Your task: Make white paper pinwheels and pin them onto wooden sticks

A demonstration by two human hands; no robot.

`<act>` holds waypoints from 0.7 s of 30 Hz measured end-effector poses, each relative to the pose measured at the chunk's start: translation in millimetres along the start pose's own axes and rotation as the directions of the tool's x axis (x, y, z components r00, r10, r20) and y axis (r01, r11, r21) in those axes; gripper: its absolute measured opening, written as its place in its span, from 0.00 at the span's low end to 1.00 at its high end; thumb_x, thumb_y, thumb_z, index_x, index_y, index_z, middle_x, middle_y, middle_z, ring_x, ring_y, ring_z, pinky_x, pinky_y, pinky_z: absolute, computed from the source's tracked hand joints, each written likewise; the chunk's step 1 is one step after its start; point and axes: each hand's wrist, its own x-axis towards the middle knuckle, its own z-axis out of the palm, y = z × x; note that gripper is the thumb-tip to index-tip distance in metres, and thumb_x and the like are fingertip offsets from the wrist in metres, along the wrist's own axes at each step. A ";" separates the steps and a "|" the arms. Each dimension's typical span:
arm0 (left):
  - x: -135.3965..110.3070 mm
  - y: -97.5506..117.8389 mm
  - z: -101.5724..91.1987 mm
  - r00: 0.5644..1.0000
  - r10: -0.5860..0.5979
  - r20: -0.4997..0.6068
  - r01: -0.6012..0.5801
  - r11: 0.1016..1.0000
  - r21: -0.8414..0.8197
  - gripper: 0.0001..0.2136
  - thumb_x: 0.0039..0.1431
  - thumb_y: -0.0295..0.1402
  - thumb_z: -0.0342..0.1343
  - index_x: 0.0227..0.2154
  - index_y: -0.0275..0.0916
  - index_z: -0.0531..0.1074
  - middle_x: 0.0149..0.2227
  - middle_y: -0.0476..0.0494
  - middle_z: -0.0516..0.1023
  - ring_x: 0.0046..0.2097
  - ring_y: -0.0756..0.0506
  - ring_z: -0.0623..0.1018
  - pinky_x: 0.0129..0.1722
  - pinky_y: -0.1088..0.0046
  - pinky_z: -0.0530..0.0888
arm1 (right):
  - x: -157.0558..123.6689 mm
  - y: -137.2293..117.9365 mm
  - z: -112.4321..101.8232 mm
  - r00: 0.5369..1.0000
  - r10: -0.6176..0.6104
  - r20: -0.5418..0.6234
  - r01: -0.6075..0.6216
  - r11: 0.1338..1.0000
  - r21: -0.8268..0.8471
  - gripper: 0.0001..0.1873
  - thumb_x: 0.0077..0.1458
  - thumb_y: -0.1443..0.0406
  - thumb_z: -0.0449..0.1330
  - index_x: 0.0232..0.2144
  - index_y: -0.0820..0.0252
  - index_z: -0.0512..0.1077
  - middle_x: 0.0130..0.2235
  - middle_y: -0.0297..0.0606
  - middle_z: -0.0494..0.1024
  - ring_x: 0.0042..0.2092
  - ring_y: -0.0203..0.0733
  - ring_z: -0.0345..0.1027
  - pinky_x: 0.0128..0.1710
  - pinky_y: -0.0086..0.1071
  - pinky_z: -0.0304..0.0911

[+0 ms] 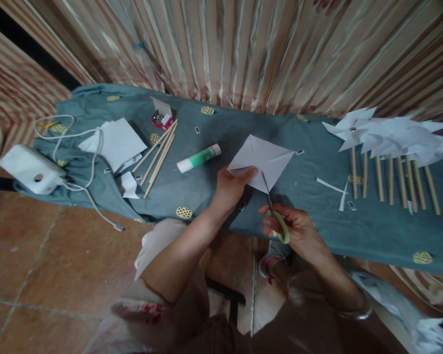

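Note:
A square sheet of white paper [266, 152] is held by its near left edge in my left hand [231, 189], the thumb lying on top. Slits run inward from its corners. My right hand [293, 226] grips scissors [282, 228] with pale green handles, and their blades reach over the paper's near corner, pointing toward its middle. To the left of the paper lies a green and white glue stick [199, 157]. Finished paper pinwheels [391, 135] on wooden sticks lie in an overlapping row at the right.
The narrow table has a grey-green cloth [221, 211] with pineapple prints. Wooden sticks [158, 157], an open box of pins [161, 118], stacked paper [120, 142] and a white power strip or charger [33, 169] with cables lie left. Paper strips [334, 187] lie right. A curtain [229, 54] hangs behind.

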 end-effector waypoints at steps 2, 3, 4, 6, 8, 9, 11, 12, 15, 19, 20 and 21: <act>-0.4 0.1 -0.1 1.000 -0.014 0.001 0.014 1.000 0.009 0.10 0.43 0.33 0.68 0.30 0.35 0.77 0.38 0.41 0.82 0.39 0.44 0.80 0.44 0.64 0.76 | 0.0 -0.2 0.4 1.000 0.006 -0.007 -0.006 1.000 0.005 0.23 0.36 0.49 0.73 0.30 0.57 0.76 0.20 0.28 0.72 0.21 0.32 0.65 0.22 0.27 0.66; -0.6 0.2 -0.2 1.000 -0.021 0.002 0.021 1.000 0.011 0.11 0.43 0.33 0.68 0.31 0.35 0.77 0.37 0.42 0.82 0.39 0.44 0.80 0.43 0.64 0.76 | 0.0 -0.6 0.6 1.000 0.010 -0.011 -0.010 1.000 0.008 0.23 0.36 0.49 0.74 0.30 0.57 0.76 0.20 0.28 0.72 0.21 0.32 0.66 0.22 0.27 0.66; -0.8 0.3 -0.4 1.000 -0.025 0.003 0.025 1.000 0.011 0.11 0.43 0.33 0.68 0.31 0.36 0.77 0.37 0.42 0.82 0.38 0.44 0.80 0.42 0.65 0.76 | -0.1 -1.0 0.7 1.000 0.013 -0.015 -0.012 1.000 0.011 0.23 0.35 0.49 0.74 0.30 0.57 0.76 0.20 0.28 0.72 0.21 0.32 0.66 0.22 0.27 0.65; -1.2 0.4 -0.7 1.000 -0.021 0.006 0.021 1.000 0.015 0.11 0.44 0.32 0.68 0.32 0.36 0.78 0.36 0.43 0.82 0.37 0.44 0.80 0.42 0.66 0.75 | -0.4 -2.1 1.0 1.000 0.015 -0.020 -0.015 1.000 0.014 0.23 0.35 0.49 0.74 0.29 0.57 0.76 0.19 0.28 0.72 0.21 0.32 0.66 0.21 0.27 0.64; -1.6 0.7 -1.0 1.000 -0.019 0.010 0.019 1.000 0.024 0.11 0.44 0.32 0.68 0.32 0.36 0.78 0.35 0.43 0.82 0.37 0.44 0.80 0.42 0.66 0.75 | -0.8 -3.5 1.2 1.000 0.023 -0.022 -0.022 1.000 0.020 0.23 0.35 0.49 0.74 0.30 0.57 0.76 0.19 0.28 0.72 0.21 0.32 0.66 0.20 0.26 0.63; -1.8 0.8 -1.1 1.000 -0.019 0.012 0.019 0.999 0.029 0.11 0.44 0.32 0.68 0.32 0.35 0.77 0.35 0.43 0.82 0.37 0.44 0.80 0.42 0.67 0.75 | -1.1 -4.2 1.5 0.999 0.027 -0.019 -0.027 0.999 0.025 0.24 0.35 0.50 0.74 0.30 0.57 0.76 0.20 0.28 0.72 0.21 0.32 0.66 0.21 0.26 0.64; -2.2 1.0 -1.1 1.000 -0.020 0.011 0.019 0.999 0.037 0.12 0.43 0.32 0.68 0.32 0.35 0.77 0.35 0.44 0.82 0.37 0.45 0.80 0.42 0.67 0.75 | -1.5 -5.4 2.0 0.999 0.035 -0.018 -0.034 0.999 0.038 0.24 0.34 0.50 0.74 0.30 0.57 0.76 0.20 0.28 0.72 0.21 0.32 0.65 0.21 0.26 0.65; -2.3 1.1 -1.0 1.000 -0.019 0.010 0.018 0.999 0.040 0.12 0.43 0.33 0.68 0.33 0.35 0.78 0.35 0.43 0.82 0.37 0.45 0.80 0.41 0.67 0.75 | -1.6 -5.8 2.3 0.999 0.037 -0.020 -0.037 0.998 0.045 0.24 0.33 0.50 0.75 0.29 0.57 0.76 0.20 0.27 0.71 0.22 0.31 0.65 0.22 0.26 0.65; -2.5 1.1 -0.5 1.000 -0.015 0.010 0.014 0.999 0.038 0.13 0.43 0.33 0.68 0.33 0.35 0.78 0.36 0.43 0.82 0.37 0.45 0.80 0.41 0.68 0.75 | -1.5 -5.9 2.3 0.999 0.047 -0.027 -0.045 0.998 0.049 0.24 0.32 0.50 0.75 0.28 0.57 0.75 0.19 0.27 0.70 0.21 0.30 0.63 0.22 0.26 0.65; -2.4 0.8 0.2 1.000 -0.002 0.020 0.002 1.000 0.019 0.10 0.43 0.31 0.67 0.32 0.36 0.78 0.36 0.44 0.82 0.37 0.46 0.80 0.43 0.68 0.75 | -1.3 -3.8 0.3 0.999 0.037 -0.022 -0.036 0.999 0.021 0.23 0.34 0.50 0.74 0.30 0.57 0.76 0.20 0.27 0.70 0.21 0.31 0.64 0.21 0.27 0.65; -2.4 1.0 0.2 1.000 0.000 0.019 -0.001 1.000 0.020 0.10 0.43 0.31 0.67 0.31 0.36 0.78 0.35 0.44 0.82 0.37 0.46 0.80 0.43 0.68 0.75 | -1.3 -3.2 -0.2 0.999 0.029 -0.020 -0.029 0.999 0.015 0.23 0.34 0.50 0.74 0.30 0.57 0.76 0.20 0.27 0.70 0.21 0.32 0.65 0.21 0.27 0.64; -2.4 1.2 0.2 1.000 0.001 0.016 -0.002 1.000 0.025 0.10 0.43 0.31 0.67 0.31 0.36 0.78 0.35 0.44 0.82 0.37 0.46 0.80 0.42 0.67 0.75 | -1.3 -2.8 -0.6 1.000 0.023 -0.020 -0.022 1.000 0.013 0.22 0.35 0.51 0.74 0.30 0.57 0.76 0.20 0.27 0.70 0.21 0.32 0.64 0.21 0.26 0.63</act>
